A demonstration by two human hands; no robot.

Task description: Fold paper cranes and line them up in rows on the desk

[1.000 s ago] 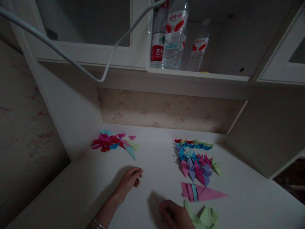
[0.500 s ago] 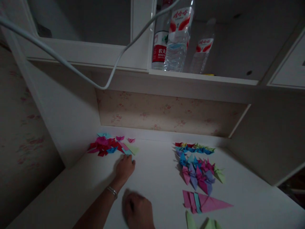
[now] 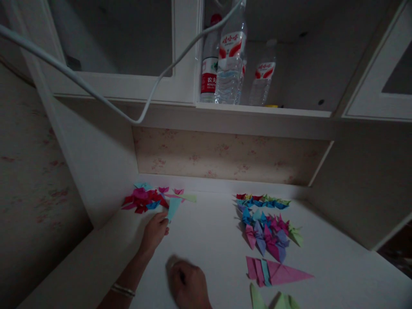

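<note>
Paper pile (image 3: 140, 200) left, figures (image 3: 268, 237) right

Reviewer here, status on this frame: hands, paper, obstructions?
Left hand pinching light-blue folded paper by its narrow end. Right hand curled, nothing visible in it. Light-green folded paper close behind the light-blue one; no obvious obstruction between hands.

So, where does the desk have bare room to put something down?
Bare desk shows between the left pile and the right pile, beyond the right hand, and right of the pink paper. Crowded: both piles, and the pink paper's near side, where green paper lies.
</note>
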